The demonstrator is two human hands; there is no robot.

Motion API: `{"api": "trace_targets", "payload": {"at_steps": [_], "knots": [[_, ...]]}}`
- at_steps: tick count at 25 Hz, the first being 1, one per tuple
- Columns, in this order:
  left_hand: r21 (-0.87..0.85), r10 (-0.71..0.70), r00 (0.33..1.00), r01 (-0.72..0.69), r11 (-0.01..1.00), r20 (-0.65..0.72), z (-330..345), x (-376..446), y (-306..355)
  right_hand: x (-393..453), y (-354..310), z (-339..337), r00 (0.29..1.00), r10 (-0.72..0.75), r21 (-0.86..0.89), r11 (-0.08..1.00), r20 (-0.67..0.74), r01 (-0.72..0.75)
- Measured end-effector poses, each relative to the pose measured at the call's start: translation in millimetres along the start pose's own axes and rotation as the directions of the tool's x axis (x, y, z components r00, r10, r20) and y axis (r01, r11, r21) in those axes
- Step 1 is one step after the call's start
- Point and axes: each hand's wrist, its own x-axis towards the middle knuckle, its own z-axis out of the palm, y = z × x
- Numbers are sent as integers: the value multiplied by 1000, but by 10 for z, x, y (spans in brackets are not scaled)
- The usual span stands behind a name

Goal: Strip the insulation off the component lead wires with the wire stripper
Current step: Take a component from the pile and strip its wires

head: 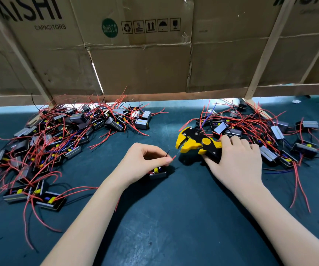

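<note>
My left hand (145, 160) is pinching a red lead wire (174, 156) of the component (157, 172) lying mid-desk (174, 217). My right hand (237, 160) is gripping the wire stripper (199, 143) by its handles, its yellow jaws gaping just beside the wire's tip.

Yellow and black on the wire stripper (199, 143), sitting on a dark teal mat (174, 217). Left of it, a black component (157, 172) with a yellow part and a red wire (174, 156). Behind, brown cardboard (141, 60) with a green round sticker (109, 28).
</note>
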Motion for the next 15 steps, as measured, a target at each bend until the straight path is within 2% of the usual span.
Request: {"api": "trace_targets", "payload": {"at_steps": [8, 15], "knots": [[24, 25, 987, -29, 999, 160, 15, -36, 53, 24, -68, 70, 998, 6, 18, 1000, -60, -4], [47, 13, 988, -21, 999, 151, 27, -15, 26, 18, -82, 91, 987, -82, 41, 995, -137, 88]]}}
